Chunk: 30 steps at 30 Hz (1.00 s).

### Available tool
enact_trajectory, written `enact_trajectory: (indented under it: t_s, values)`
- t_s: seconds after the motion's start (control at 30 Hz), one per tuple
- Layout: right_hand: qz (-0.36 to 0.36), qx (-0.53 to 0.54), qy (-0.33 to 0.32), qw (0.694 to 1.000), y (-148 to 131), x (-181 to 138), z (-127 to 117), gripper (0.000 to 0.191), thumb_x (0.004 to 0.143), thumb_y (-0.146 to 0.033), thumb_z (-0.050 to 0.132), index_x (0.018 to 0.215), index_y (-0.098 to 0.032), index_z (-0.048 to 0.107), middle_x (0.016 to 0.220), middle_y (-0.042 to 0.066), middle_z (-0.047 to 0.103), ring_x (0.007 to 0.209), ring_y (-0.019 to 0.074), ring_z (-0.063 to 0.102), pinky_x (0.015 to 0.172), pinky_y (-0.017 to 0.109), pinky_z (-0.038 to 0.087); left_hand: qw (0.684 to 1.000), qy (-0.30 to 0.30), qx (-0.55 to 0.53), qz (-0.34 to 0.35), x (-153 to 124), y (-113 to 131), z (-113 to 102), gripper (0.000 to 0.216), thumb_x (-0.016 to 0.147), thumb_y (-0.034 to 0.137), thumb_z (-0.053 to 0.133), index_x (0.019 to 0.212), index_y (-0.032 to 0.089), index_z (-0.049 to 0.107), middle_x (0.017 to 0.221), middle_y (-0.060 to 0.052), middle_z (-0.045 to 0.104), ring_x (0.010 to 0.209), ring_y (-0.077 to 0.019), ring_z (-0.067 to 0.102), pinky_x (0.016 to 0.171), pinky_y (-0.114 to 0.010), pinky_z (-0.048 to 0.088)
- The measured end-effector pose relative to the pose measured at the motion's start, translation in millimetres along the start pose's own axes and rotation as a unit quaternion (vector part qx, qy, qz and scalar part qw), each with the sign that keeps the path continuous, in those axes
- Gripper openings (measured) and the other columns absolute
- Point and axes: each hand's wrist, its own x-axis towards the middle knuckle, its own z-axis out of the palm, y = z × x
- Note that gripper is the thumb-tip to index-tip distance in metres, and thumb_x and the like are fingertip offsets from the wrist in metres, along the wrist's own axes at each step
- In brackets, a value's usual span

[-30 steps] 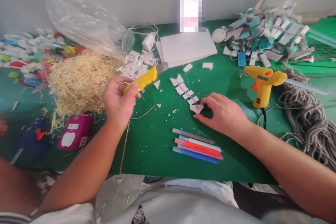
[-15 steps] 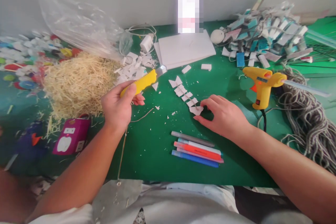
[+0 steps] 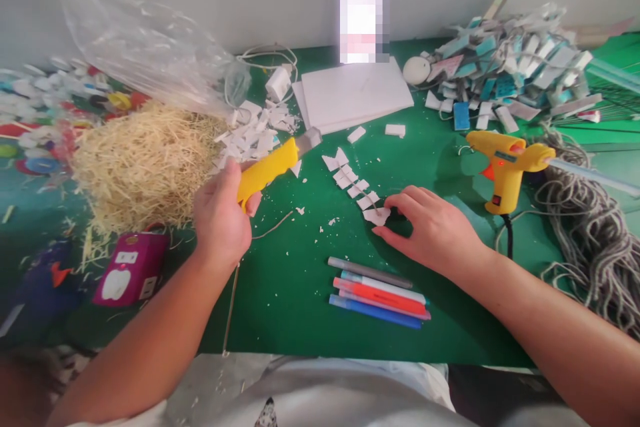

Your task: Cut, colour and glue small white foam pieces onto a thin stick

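Observation:
My left hand (image 3: 224, 213) is wrapped around the yellow handle of a utility knife (image 3: 270, 170). Its wide metal blade points up and to the right, raised over the table. Near the middle of the table, a row of small cut white pieces (image 3: 356, 185) lies joined along a thin grey cord, with a notched piece at the far end. My right hand (image 3: 425, 223) has thumb and forefinger at the edges of the nearest white piece, holding it. A loose cord (image 3: 273, 225) lies to the right of my left hand.
Markers (image 3: 377, 297) lie in front. A yellow glue gun (image 3: 505, 167) stands right, beside bundled grey cord (image 3: 590, 227). White boards (image 3: 355, 97) lie behind; straw (image 3: 145, 167), a plastic bag (image 3: 155, 47) and a purple power socket (image 3: 131, 270) are left. Scraps (image 3: 257, 127) are piled behind the knife.
My left hand has turned slightly, and the knife's blade has shifted a little to the right. My right hand stays at the nearest white piece. The whole view has moved slightly.

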Motion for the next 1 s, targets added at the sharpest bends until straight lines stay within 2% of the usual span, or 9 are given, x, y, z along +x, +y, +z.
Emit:
enact_trajectory:
  t_s: [0.17,0.3,0.37,0.43,0.5,0.6,0.7,0.83,1.0]
  values:
    - [0.011,0.003,-0.010,1.000,0.4,1.0,0.3,0.016,0.091,-0.035,0.066,0.094,-0.019,0.067,0.082,0.007,0.068,0.076,0.0223,0.065,0.064,0.032,0.050,0.998,-0.056,-0.020,-0.037,-0.8,-0.2,-1.5,0.035,0.082,0.053,0.077,0.071,0.021,0.068,0.053,0.001,0.053,0.040,-0.0083,0.039,0.035,-0.024,0.023]
    - [0.007,0.003,-0.004,1.000,1.0,0.6,1.0,0.018,0.091,-0.036,0.065,0.093,-0.018,0.067,0.081,0.007,0.067,0.076,0.0220,0.065,0.063,0.032,0.050,0.983,-0.121,-0.072,-0.121,-1.5,9.6,0.0,0.030,0.071,0.047,0.084,0.078,0.021,0.071,0.076,-0.005,0.063,0.057,-0.0117,0.052,0.043,-0.023,0.040]
    - [0.008,0.006,-0.005,1.000,1.0,0.4,0.8,0.018,0.091,-0.036,0.065,0.094,-0.018,0.068,0.082,0.008,0.067,0.076,0.0222,0.065,0.063,0.032,0.050,0.974,-0.147,-0.087,-0.150,-1.4,14.2,-0.5,0.035,0.063,0.045,0.089,0.084,0.020,0.074,0.077,-0.004,0.060,0.058,-0.0102,0.051,0.047,-0.023,0.046]
    - [0.014,0.010,-0.014,1.000,1.1,0.5,0.3,0.018,0.092,-0.036,0.064,0.094,-0.019,0.068,0.083,0.008,0.068,0.077,0.0226,0.065,0.063,0.033,0.050,0.966,-0.174,-0.092,-0.170,-1.4,15.7,-2.4,0.039,0.056,0.043,0.095,0.080,0.020,0.074,0.072,-0.001,0.056,0.052,-0.0079,0.047,0.045,-0.022,0.044]
    - [0.019,0.012,-0.022,1.000,1.2,0.6,-0.2,0.018,0.092,-0.037,0.064,0.094,-0.019,0.068,0.083,0.008,0.068,0.076,0.0226,0.065,0.063,0.033,0.051,0.961,-0.198,-0.086,-0.174,-1.6,13.9,-5.0,0.039,0.054,0.044,0.097,0.076,0.022,0.073,0.069,0.000,0.059,0.045,-0.0068,0.044,0.038,-0.022,0.037]
    - [0.020,0.009,-0.021,1.000,1.3,1.0,-0.6,0.018,0.091,-0.037,0.064,0.094,-0.020,0.067,0.082,0.008,0.068,0.076,0.0223,0.065,0.063,0.032,0.051,0.961,-0.224,-0.058,-0.152,-3.1,9.5,-6.9,0.036,0.064,0.048,0.091,0.078,0.022,0.072,0.068,-0.002,0.065,0.037,-0.0066,0.040,0.032,-0.024,0.028]
    - [0.020,0.013,-0.015,1.000,0.9,1.4,-0.7,0.016,0.091,-0.036,0.065,0.094,-0.020,0.067,0.082,0.007,0.068,0.076,0.0223,0.066,0.063,0.032,0.050,0.963,-0.231,-0.033,-0.132,-5.4,8.8,-5.3,0.032,0.070,0.044,0.088,0.089,0.022,0.074,0.069,-0.002,0.066,0.040,-0.0077,0.045,0.035,-0.024,0.033]
    - [0.017,0.013,-0.012,1.000,0.6,1.6,-1.0,0.014,0.090,-0.034,0.067,0.093,-0.020,0.066,0.082,0.007,0.068,0.075,0.0218,0.066,0.063,0.031,0.050,0.961,-0.231,-0.031,-0.149,-7.4,10.6,-2.0,0.036,0.073,0.037,0.083,0.105,0.020,0.076,0.076,-0.005,0.069,0.051,-0.0112,0.055,0.042,-0.025,0.043]
    - [0.008,0.010,-0.009,1.000,1.4,1.3,-1.6,0.016,0.090,-0.034,0.067,0.095,-0.019,0.067,0.082,0.007,0.069,0.075,0.0216,0.067,0.062,0.032,0.052,0.965,-0.219,-0.011,-0.141,-8.9,6.5,0.6,0.029,0.074,0.043,0.083,0.091,0.021,0.078,0.068,-0.005,0.066,0.046,-0.0110,0.052,0.037,-0.024,0.038]
